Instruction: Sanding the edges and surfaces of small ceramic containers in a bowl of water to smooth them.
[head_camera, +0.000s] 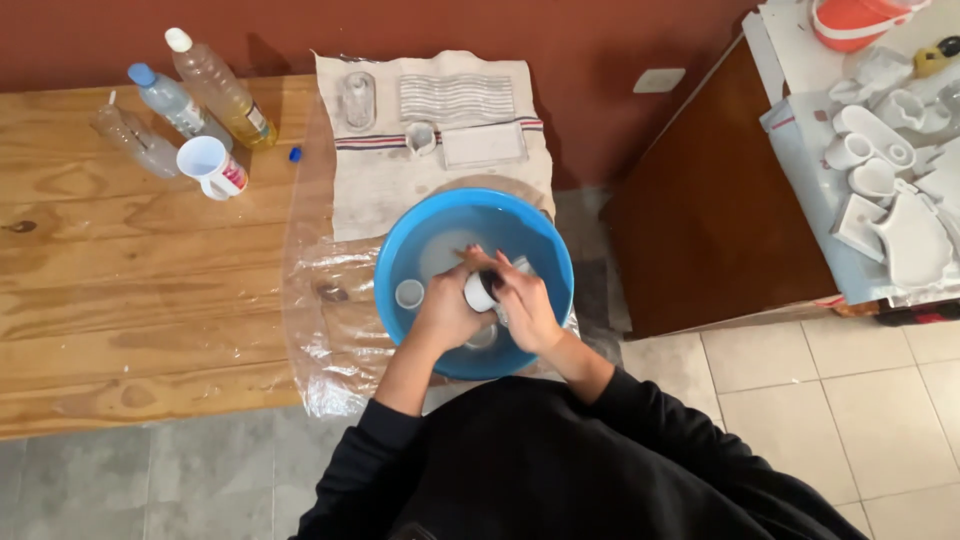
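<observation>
Both of my hands are inside a blue basin (545, 250) of cloudy water on the wooden table. My left hand (447, 312) grips a small white cup (480, 291) tipped on its side, its dark opening facing right. Closed over the cup's mouth, my right hand (525, 305) seems to hold a small cloth or sponge, which I cannot make out clearly. Another small white cup (409, 293) sits in the water to the left, and a third piece (483, 338) lies under my wrists.
A towel (380, 185) behind the basin holds clear glass items and a small white mug (421, 138). Left stand three plastic bottles (220, 90) and a white cup (208, 165). Plastic sheet (325, 330) lies beneath the basin. A side surface at right carries several white ceramic pieces (885, 190).
</observation>
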